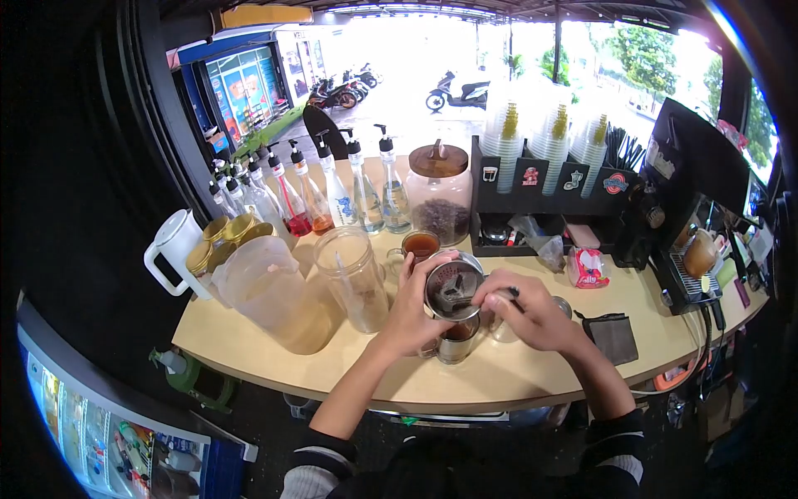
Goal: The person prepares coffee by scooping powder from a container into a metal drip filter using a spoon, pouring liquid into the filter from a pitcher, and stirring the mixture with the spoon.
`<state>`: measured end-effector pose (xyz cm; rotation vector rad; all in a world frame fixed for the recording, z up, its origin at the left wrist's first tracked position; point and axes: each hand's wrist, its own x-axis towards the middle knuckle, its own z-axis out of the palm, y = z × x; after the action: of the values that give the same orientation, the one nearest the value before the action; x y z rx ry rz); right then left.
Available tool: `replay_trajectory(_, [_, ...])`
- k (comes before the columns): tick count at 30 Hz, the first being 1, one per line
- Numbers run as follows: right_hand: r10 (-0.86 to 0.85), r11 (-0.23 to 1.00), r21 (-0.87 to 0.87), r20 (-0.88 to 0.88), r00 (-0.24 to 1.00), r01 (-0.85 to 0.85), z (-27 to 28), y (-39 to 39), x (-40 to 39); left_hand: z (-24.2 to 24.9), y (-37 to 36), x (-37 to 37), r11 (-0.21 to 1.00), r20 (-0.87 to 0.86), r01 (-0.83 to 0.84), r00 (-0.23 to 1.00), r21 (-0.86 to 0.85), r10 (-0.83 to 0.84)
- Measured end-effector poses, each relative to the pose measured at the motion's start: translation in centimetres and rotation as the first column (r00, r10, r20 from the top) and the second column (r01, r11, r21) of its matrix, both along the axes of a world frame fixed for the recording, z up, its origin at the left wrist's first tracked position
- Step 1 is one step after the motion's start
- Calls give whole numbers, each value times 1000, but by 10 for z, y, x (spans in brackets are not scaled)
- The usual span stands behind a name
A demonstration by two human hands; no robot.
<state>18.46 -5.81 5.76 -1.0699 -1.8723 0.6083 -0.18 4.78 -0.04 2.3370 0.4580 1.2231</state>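
My left hand (411, 308) is closed round the side of a round metal cup (434, 301), tilted so that its dark inside faces me. My right hand (536, 314) is closed at the cup's right rim, pinching a thin dark handle (513, 293) that reaches toward the inside. The far end of the handle is hard to make out. Just under the cup stands a glass mug (457, 345) with brown liquid, partly hidden by the cup and my left fingers. Behind them is another glass mug (421, 243) of reddish-brown liquid.
On the wooden counter (532, 378), a large plastic pitcher (262, 287) and a clear jar (353, 283) stand left. Syrup bottles (366, 200) and a lidded glass jar (440, 195) line the back. A black cup rack (532, 195) and dark cloth (608, 337) are right.
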Motion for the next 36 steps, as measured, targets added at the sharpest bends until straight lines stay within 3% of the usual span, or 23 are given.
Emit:
replay_trajectory(4, [12,1000,-14,28,1000,-11,7,9,7,4,3,-3,998,-64,33,998,51,-30])
replay_trajectory(7, [51,999,-2,174,983,-51,22,17,17,6,6,-4,997,-148,57,988,53,-49])
replay_trajectory(9, [84,975,-222,271,959,-23,42,20,22,9,7,-3,996,-186,72,981,58,-60])
replay_trajectory(13, [119,990,-119,358,926,-82,62,31,17,16,5,-3,993,-200,93,977,73,-77])
replay_trajectory(16, [212,974,-154,380,900,-165,57,35,3,14,2,-1,994,-181,49,983,97,-30])
replay_trajectory(20, [182,982,-110,294,938,-156,46,32,-2,13,3,-3,998,-194,35,981,50,-25])
replay_trajectory(25, [99,986,-136,31,995,-94,29,15,13,16,1,-7,998,-136,-2,991,-66,-7])
replay_trajectory(28, [12,997,-80,-103,995,-20,30,-7,20,18,-4,-5,990,-120,-50,992,-129,34])
replay_trajectory(30, [-112,984,136,-44,993,117,23,-17,27,14,-3,-1,991,-103,-60,994,-116,48])
replay_trajectory(32, [-152,981,117,-58,987,157,16,-27,33,11,-5,1,976,-84,-68,995,-207,51])
replay_trajectory(35, [-217,944,177,-302,928,278,0,-39,44,9,-6,2,978,-60,-93,995,-189,83])
replay_trajectory(36, [-214,945,175,-302,929,275,-7,-42,47,7,-7,1,977,-50,-116,993,-178,109])
